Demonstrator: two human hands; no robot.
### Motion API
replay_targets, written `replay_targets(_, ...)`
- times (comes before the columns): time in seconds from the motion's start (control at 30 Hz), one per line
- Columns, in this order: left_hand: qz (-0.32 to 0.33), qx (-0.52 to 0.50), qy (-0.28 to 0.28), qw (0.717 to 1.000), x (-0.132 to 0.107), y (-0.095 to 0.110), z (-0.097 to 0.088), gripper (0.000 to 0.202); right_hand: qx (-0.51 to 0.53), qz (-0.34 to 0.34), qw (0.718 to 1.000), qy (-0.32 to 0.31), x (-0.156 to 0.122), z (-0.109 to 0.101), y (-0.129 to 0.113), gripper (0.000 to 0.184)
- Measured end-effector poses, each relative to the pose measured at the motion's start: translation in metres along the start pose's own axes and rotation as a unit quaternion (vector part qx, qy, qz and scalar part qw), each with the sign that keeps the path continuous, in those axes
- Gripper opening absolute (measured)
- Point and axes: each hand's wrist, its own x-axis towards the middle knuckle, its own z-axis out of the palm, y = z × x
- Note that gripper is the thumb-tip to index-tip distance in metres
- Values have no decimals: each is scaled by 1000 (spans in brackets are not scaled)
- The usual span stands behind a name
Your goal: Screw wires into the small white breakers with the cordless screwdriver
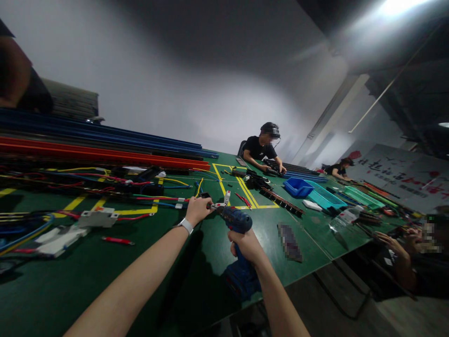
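My right hand (245, 245) is wrapped round the grip of a blue cordless drill (238, 220), whose front end points away toward my left hand. My left hand (199, 210), with a white band at the wrist, is closed at the drill's tip. What its fingers pinch is mostly hidden; a dark block (204, 195) shows just beyond them. A small white piece with red marks (228, 195) stands by the drill's nose. Red and blue wires with white tags (180, 203) run up to the left hand from the left.
Wired strips and a white breaker (98, 217) lie on the left of the green table (140, 285). Long orange rails (105, 157) lie behind. A short red wire (118, 240), a blurred flat object (289, 241), a blue bin (298, 187) and a turquoise tray (324, 195) surround me. Co-workers sit farther off.
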Motion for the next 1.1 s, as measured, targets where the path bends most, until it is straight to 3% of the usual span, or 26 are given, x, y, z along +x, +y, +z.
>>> replay_targets(0.7,-1,11,-1,1000,1,-2,2,27,12,-11,1000,-7,1,-2,5,11)
replay_targets(0.9,1,6,4,1000,1,-2,3,27,-2,13,1000,-5,-1,-2,1,9)
replay_targets(1.1,1,4,7,1000,1,-4,6,29,30,-15,999,-24,2,-3,2,16)
